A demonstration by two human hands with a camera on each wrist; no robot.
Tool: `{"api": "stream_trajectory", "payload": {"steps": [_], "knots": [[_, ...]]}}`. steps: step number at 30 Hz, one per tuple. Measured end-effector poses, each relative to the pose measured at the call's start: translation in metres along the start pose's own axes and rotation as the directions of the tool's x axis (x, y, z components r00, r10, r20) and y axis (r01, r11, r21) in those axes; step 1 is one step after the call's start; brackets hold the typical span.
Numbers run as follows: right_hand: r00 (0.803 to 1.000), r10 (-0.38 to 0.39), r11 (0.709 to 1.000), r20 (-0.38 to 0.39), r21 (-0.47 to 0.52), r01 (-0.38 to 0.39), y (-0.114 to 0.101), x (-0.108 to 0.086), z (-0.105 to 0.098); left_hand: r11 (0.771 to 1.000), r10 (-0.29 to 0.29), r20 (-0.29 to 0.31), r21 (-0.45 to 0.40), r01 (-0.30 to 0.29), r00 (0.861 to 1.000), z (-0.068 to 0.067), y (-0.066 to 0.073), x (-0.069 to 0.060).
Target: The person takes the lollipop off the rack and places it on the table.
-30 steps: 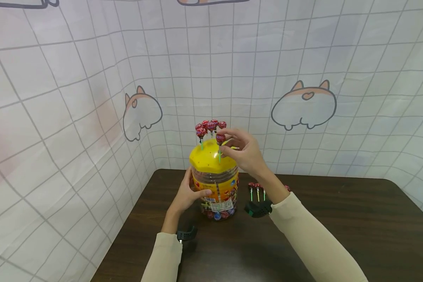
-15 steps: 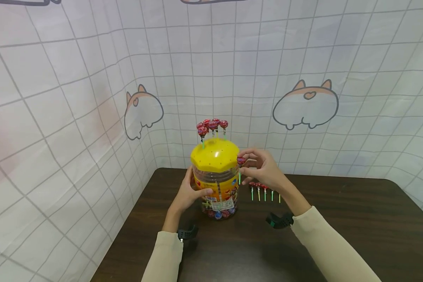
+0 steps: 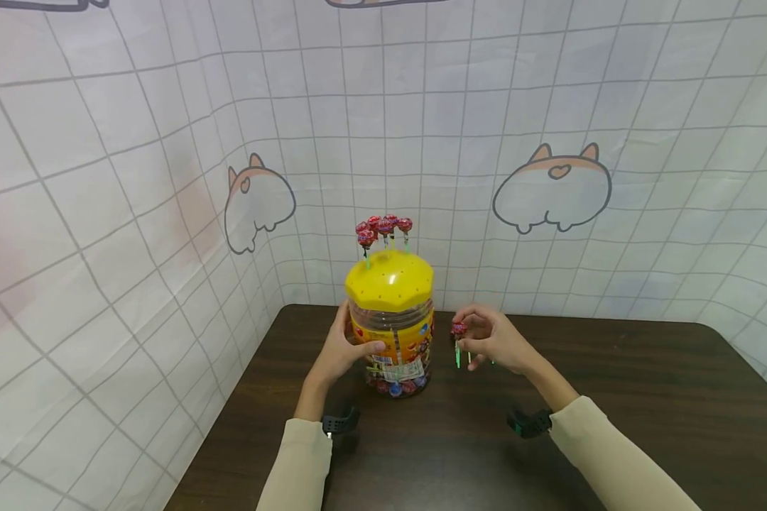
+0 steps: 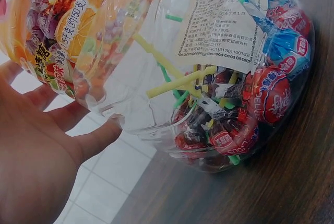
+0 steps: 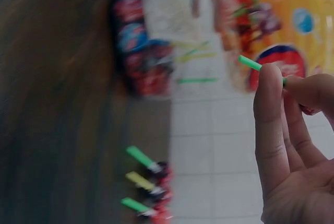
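My left hand (image 3: 340, 358) grips the side of a clear plastic candy jar (image 3: 410, 339), thumb across its front. The jar has a yellow lid (image 3: 390, 282) with small holes. Several red-wrapped lollipops (image 3: 385, 226) stand upright in the lid's far part. To the jar's right, my right hand (image 3: 503, 345) pinches a red lollipop (image 3: 459, 329) low over the table. Its green stick (image 5: 249, 62) pokes out past the fingertips in the right wrist view. Near that hand, loose lollipops (image 5: 145, 185) lie in a row on the table, mostly hidden by it in the head view.
The dark wooden table (image 3: 601, 411) carries the jar and the row. Behind and to the left hangs a white gridded cloth (image 3: 422, 142) with cartoon animal prints. More wrapped lollipops (image 4: 269, 94) lie at the jar's bottom.
My right hand has moved from above the lid down and right to the loose row, carrying the lollipop. The left hand and jar have hardly moved.
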State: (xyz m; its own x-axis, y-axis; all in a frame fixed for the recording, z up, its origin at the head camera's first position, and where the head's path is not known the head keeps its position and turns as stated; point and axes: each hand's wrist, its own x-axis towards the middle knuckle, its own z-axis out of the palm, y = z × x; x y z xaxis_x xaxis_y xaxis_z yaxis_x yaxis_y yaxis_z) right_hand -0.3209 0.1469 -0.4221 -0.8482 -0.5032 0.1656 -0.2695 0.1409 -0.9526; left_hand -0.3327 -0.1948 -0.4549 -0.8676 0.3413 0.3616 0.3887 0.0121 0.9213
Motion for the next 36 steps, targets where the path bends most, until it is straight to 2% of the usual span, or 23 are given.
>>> {"api": "stream_trajectory", "payload": {"steps": [6,12,21,32,36], "knots": [[0.997,0.066,0.998,0.029,-0.012,-0.066,0.027,-0.003,0.001,1.0,-0.002,0.002,-0.003,0.002,1.0,0.0,-0.001,0.0],[0.993,0.103,0.994,0.051,-0.047,-0.101,0.042,-0.002,0.005,1.0,-0.001,0.008,-0.005,0.001,1.0,-0.001,0.0,-0.001],[0.983,0.174,0.982,0.057,-0.085,-0.169,0.053,-0.003,0.008,1.0,-0.001,0.004,0.0,0.001,1.0,-0.001,0.001,-0.001],[0.981,0.181,0.978,0.067,-0.113,-0.173,0.066,-0.004,0.004,1.0,-0.006,0.003,0.001,0.006,1.0,0.0,0.001,-0.001],[0.982,0.182,0.973,0.057,-0.155,-0.172,0.068,-0.003,0.004,1.0,-0.011,0.0,0.003,0.011,1.0,0.0,0.001,-0.001]]}}
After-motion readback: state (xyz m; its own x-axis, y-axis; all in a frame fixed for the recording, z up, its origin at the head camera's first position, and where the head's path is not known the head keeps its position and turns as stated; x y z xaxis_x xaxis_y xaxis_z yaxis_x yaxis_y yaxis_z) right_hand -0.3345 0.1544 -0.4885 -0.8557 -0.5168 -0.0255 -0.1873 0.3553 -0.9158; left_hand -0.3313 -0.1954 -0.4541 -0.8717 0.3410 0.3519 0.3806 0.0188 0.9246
